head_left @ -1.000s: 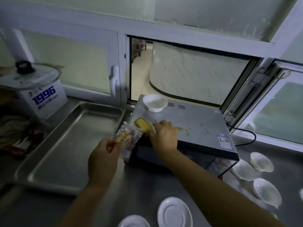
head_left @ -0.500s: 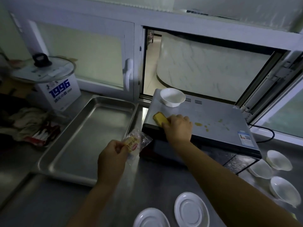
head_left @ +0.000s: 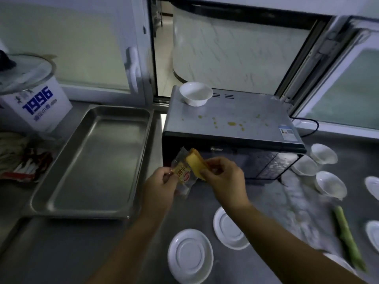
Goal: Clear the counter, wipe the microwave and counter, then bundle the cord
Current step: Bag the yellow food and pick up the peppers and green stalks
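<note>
Two hands: both show in the head view, low in front of the microwave door.
Left hand point(head_left: 159, 186): it pinches a clear crinkly plastic snack wrapper with a yellow label point(head_left: 183, 174).
Right hand point(head_left: 222, 174): its fingers curl round a yellow spongy block point(head_left: 196, 163), maybe cake or a sponge; I cannot tell which. The block touches the wrapper.
Microwave: the dark box-shaped microwave with a grey metal top point(head_left: 235, 119) sits on the grey steel surface point(head_left: 86, 247). Yellow drips point(head_left: 231, 124) dot its top, and a small white bowl point(head_left: 195, 96) stands near the back.
Cord: the thin black cord point(head_left: 309, 128) loops out behind the right corner, not bundled.
Around: a long shiny steel tray point(head_left: 98, 160) lies just left; white round saucers point(head_left: 189, 256) lie in front.
Doing it well: I think clearing comes first. Keep the wrapper mouth wide, slide the block in slowly, and drop no crumbs.
</note>
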Demonstrator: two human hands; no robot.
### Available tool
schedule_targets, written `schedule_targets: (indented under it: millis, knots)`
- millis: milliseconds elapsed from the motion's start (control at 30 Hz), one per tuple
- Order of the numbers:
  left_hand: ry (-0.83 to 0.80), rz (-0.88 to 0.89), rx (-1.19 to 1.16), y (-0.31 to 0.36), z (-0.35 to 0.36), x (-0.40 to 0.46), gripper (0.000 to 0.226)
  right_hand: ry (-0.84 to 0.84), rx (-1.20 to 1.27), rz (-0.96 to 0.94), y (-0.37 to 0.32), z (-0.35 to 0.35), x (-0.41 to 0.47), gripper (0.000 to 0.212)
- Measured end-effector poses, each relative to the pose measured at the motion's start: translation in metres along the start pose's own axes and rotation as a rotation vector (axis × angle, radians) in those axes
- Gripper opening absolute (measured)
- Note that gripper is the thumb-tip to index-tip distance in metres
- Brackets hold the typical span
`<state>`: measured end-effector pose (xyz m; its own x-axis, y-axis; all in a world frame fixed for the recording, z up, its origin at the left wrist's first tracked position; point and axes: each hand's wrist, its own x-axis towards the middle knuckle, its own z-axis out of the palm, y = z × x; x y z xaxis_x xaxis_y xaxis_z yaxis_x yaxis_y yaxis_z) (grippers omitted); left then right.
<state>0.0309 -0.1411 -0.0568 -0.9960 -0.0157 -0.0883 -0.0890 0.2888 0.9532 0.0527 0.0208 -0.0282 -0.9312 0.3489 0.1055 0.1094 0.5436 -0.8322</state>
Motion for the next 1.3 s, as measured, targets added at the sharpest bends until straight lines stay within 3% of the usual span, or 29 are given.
schedule_targets:
  millis: [167, 300, 400, 533, 633, 900, 1133, 1300]
  knots:
    - [-0.199, -0.077, -0.159, 0.004, 0.047, -0.023, 0.025, 0.082, 0.045, 0.190, 0.038, -0.014, -0.035, 0.015]
    - [-0.336, -0.114, -0.183, 0.005, 0.079, -0.043, 0.016, 0.161, 0.088, 0.318, 0.062, -0.037, -0.058, 0.020]
    - [-0.369, -0.111, -0.148, 0.004, 0.100, -0.056, 0.014, 0.199, 0.027, 0.327, 0.078, -0.052, -0.075, 0.027]
    - [-0.368, -0.123, -0.040, -0.006, 0.126, -0.070, 0.018, 0.225, -0.074, 0.306, 0.103, -0.062, -0.097, 0.008]
    - [-0.352, -0.153, 0.041, -0.019, 0.141, -0.077, 0.014, 0.163, -0.234, 0.272, 0.133, -0.071, -0.113, 0.012]
    - [-0.259, -0.262, 0.124, -0.039, 0.168, -0.094, 0.021, 0.007, -0.608, 0.472, 0.241, -0.126, -0.115, 0.019]
    - [-0.197, -0.300, 0.186, -0.042, 0.191, -0.116, 0.012, -0.237, -0.763, 0.326, 0.287, -0.144, -0.084, 0.032]
    - [-0.197, -0.308, 0.211, -0.035, 0.209, -0.131, 0.010, -0.269, -0.751, 0.262, 0.300, -0.147, -0.070, 0.028]
